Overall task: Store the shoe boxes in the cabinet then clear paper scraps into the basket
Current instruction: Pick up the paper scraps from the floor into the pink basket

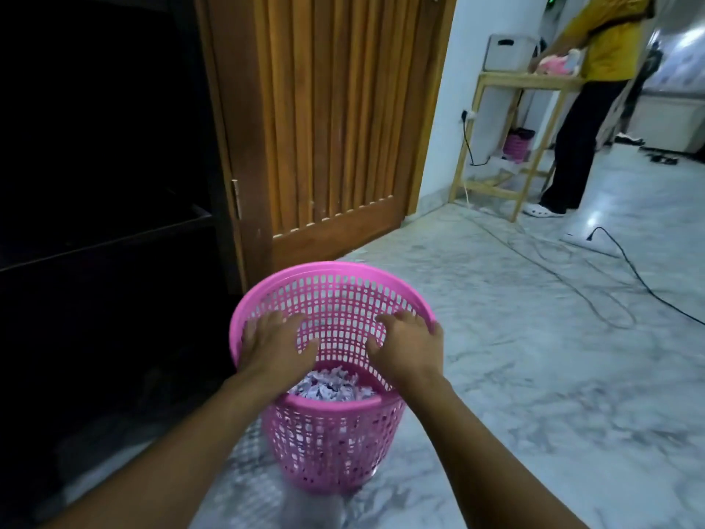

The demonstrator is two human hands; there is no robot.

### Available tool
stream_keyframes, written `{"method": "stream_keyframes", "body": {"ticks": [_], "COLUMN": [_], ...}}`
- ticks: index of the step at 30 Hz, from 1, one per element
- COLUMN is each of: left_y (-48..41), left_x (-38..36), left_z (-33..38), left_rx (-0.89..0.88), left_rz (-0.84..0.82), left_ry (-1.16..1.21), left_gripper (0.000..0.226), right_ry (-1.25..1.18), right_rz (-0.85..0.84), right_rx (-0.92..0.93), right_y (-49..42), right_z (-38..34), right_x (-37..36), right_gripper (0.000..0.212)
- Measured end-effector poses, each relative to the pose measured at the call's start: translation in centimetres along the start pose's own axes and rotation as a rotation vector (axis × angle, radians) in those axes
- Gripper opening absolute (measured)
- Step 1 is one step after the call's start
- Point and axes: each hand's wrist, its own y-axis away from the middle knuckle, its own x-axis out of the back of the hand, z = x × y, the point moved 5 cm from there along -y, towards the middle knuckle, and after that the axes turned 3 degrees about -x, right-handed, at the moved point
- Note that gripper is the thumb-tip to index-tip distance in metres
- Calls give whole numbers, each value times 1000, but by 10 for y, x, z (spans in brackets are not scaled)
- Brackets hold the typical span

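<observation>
A pink plastic lattice basket [335,448] stands on the marble floor in the lower middle of the head view. White paper scraps [330,387] lie heaped inside it. My left hand [272,339] hovers over the basket's left rim, fingers spread, with nothing in it. My right hand [408,343] is over the right rim, fingers apart and curled downward, holding nothing. The dark cabinet [103,231] fills the left side; its inside is too dark to make out any shoe boxes.
A slatted wooden door [335,120] stands behind the basket. At the back right a person in a yellow top [595,89] works at a wooden rack [507,139]. Black cables [625,269] trail across the floor on the right.
</observation>
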Motion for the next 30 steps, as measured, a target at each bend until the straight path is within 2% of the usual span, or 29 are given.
{"method": "stream_keyframes", "body": {"ticks": [2, 4, 6, 8, 13, 20, 30], "left_y": [9, 18, 28, 43, 102, 205, 236], "left_x": [11, 12, 8, 15, 38, 67, 94], "left_z": [-12, -31, -40, -41, -47, -91, -133], "left_rx": [188, 463, 623, 664, 725, 928, 1067], "left_rz": [145, 178, 183, 215, 291, 455, 716], "left_ry": [-34, 194, 477, 541, 455, 449, 506], "left_gripper": [66, 68, 55, 41, 39, 38, 36], "right_ry": [-32, -210, -393, -487, -635, -685, -832], "right_rz": [-35, -111, -113, -40, 59, -51, -223], "right_rx": [-128, -215, -243, -238, -205, -66, 212], "right_y": [-1, -2, -1, 4, 40, 89, 94], "right_z": [21, 34, 37, 38, 27, -36, -117], "right_x": [-4, -12, -14, -10, -2, -13, -29], "right_gripper": [63, 73, 74, 66, 49, 50, 60]}}
